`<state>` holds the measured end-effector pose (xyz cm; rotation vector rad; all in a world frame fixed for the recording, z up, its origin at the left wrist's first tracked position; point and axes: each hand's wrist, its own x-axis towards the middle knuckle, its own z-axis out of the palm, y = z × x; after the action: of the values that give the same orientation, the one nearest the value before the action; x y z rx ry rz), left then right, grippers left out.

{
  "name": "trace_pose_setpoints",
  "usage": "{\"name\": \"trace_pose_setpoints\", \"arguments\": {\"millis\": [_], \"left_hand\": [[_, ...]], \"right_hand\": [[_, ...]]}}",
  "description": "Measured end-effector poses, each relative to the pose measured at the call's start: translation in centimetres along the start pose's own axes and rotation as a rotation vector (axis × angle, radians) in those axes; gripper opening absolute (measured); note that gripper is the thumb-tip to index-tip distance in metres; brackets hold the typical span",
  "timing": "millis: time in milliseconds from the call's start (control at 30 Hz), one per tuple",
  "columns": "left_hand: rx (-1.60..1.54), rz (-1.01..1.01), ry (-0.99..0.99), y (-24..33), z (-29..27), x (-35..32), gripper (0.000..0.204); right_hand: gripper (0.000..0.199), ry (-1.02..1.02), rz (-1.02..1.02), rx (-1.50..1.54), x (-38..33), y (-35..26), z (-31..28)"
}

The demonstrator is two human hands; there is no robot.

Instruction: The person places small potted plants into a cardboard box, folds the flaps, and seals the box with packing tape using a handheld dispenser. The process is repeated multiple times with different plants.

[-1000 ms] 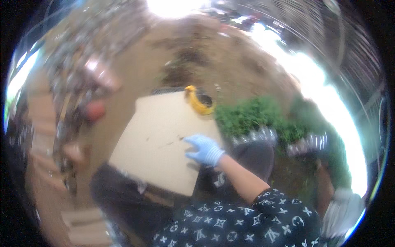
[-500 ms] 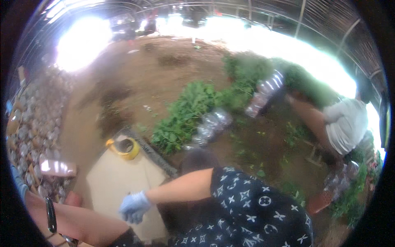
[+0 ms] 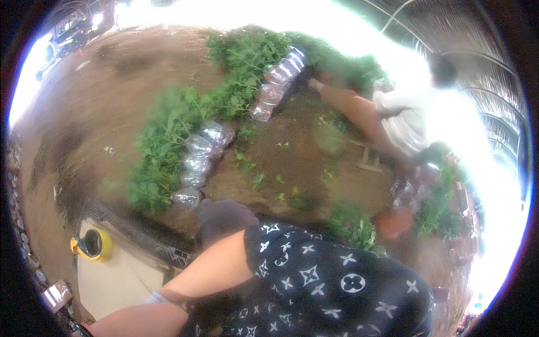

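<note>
ground: i see bare brown soil (image 3: 112, 84) filling most of the view, running up and away from the pale board at lower left.
green plants: a long bed of leafy plants (image 3: 168, 135) stretches diagonally up and to the right of the board, well apart from it.
co-worker: another person (image 3: 401, 121) in a light top sits low on the far side of the plants from the board, one leg stretched toward the greenery.
my sleeve: a dark sleeve with white printed shapes (image 3: 320, 281) sits to the right of the board, along the lower edge.
pale board: a flat beige board (image 3: 112, 281) lies on the ground at lower left, with a dark mesh strip (image 3: 140, 233) along its upper edge.
forearm: my bare forearm (image 3: 210, 269) reaches from the sleeve down across the board's right side.
plastic-wrapped bundles: two rows of shiny clear-wrapped bundles (image 3: 196, 163) lie beside the plants, above and right of the board.
yellow tape reel: a yellow ring-shaped reel (image 3: 92, 245) rests at the board's upper left corner, touching it.
small block: a pinkish block (image 3: 56, 295) lies just left of the board.
hands: only a pale glove cuff (image 3: 152, 297) shows over the board; both hands are out of view, so i cannot tell if they grip anything.
</note>
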<state>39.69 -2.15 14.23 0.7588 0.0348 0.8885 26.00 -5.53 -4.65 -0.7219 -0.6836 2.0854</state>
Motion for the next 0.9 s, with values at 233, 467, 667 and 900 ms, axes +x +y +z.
{"name": "trace_pose_setpoints", "arguments": {"millis": [233,467,667,900], "left_hand": [[-0.025,0.079,0.058,2.0,-0.8,1.9,0.034],[0.008,0.207,0.195,5.8,-2.0,3.1,0.040],[-0.005,0.301,0.299,9.2,-5.6,4.4,0.046],[-0.137,0.086,0.168,5.9,-3.1,3.2,0.046]], "right_hand": [[0.028,0.040,-0.042,-0.017,-0.7,-0.5,-0.5],[0.028,0.039,-0.054,-0.051,-0.8,-0.3,0.1],[0.029,0.050,-0.063,-0.077,-1.2,-0.4,0.2],[0.029,0.053,-0.064,-0.093,-1.2,-0.3,0.6]]}}
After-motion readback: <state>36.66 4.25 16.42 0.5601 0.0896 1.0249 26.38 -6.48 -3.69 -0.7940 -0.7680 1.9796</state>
